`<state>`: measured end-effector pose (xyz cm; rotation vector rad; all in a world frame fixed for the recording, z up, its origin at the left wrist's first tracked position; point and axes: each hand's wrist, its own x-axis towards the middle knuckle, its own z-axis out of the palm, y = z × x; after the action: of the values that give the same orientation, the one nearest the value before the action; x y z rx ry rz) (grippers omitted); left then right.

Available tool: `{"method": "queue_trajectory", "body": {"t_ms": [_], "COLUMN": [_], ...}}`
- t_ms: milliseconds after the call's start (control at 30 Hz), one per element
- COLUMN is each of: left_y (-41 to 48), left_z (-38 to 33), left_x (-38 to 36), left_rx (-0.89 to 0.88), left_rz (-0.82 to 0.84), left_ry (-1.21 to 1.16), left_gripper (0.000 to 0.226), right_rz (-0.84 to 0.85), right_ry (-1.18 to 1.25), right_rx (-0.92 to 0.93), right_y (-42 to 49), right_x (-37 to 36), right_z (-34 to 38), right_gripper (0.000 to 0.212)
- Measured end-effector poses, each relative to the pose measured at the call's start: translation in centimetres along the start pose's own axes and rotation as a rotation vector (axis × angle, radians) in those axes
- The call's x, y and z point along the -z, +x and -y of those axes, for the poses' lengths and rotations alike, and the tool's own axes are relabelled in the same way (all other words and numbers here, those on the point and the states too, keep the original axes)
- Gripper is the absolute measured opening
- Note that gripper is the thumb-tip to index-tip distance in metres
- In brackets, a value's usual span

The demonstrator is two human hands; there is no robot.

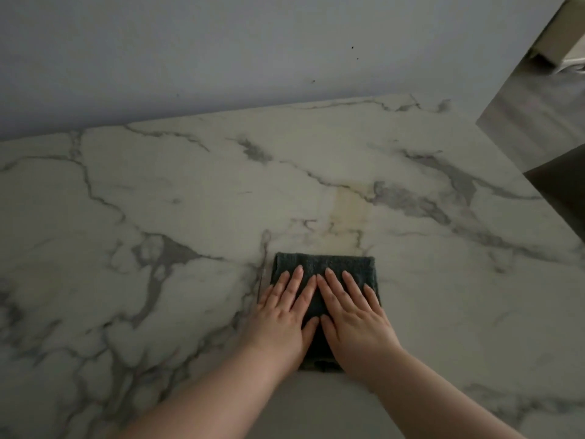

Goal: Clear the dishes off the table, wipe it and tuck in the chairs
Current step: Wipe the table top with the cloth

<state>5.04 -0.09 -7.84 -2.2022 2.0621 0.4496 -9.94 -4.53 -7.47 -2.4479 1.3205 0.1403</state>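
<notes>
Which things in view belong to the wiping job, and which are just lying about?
Job: marble table; dark folded cloth; left hand and right hand, both pressing flat on the cloth.
Lying about: grey wall; floor; dark shape at the right edge, possibly a chair, unclear.

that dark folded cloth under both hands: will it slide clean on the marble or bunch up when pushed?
The cloth looks like soft terry folded in layers, so it is probably floppy and light. With the left hand and right hand pressed flat on it, it should slide over the smooth table; pushed from one edge, it would likely bunch or unfold.
</notes>
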Motion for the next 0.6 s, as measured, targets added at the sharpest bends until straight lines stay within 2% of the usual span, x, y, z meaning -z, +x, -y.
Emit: {"method": "queue_trajectory", "body": {"t_ms": [100,200,300,433,600], "left_y": [1.5,5.0,10.4,17.0,20.9], "left_z": [0.4,1.1,2.4,3.0,3.0], "left_x": [1.0,2.4,3.6,5.2,6.9], "left_rx": [0.023,-0.043,-0.016,-0.001,0.016], "left_rz": [-0.015,0.002,-0.022,0.021,0.059], "left_ry": [-0.027,-0.003,0.004,0.006,0.009], "left_gripper": [0.069,0.079,0.064,0.062,0.06], "right_rz": [-0.021,-0.011,-0.015,-0.008,0.011], "right_ry": [-0.023,-0.031,-0.027,-0.019,-0.022], "right_rx": [0.013,-0.016,-0.063,-0.107,-0.131], "right_y": [1.8,5.3,10.2,16.2,19.9], "right_x": [0.7,2.2,3.6,5.3,6.8], "right_z": [-0.4,-0.9,-1.8,-3.6,-5.2], "right_gripper": [0.071,0.068,0.059,0.058,0.057]}}
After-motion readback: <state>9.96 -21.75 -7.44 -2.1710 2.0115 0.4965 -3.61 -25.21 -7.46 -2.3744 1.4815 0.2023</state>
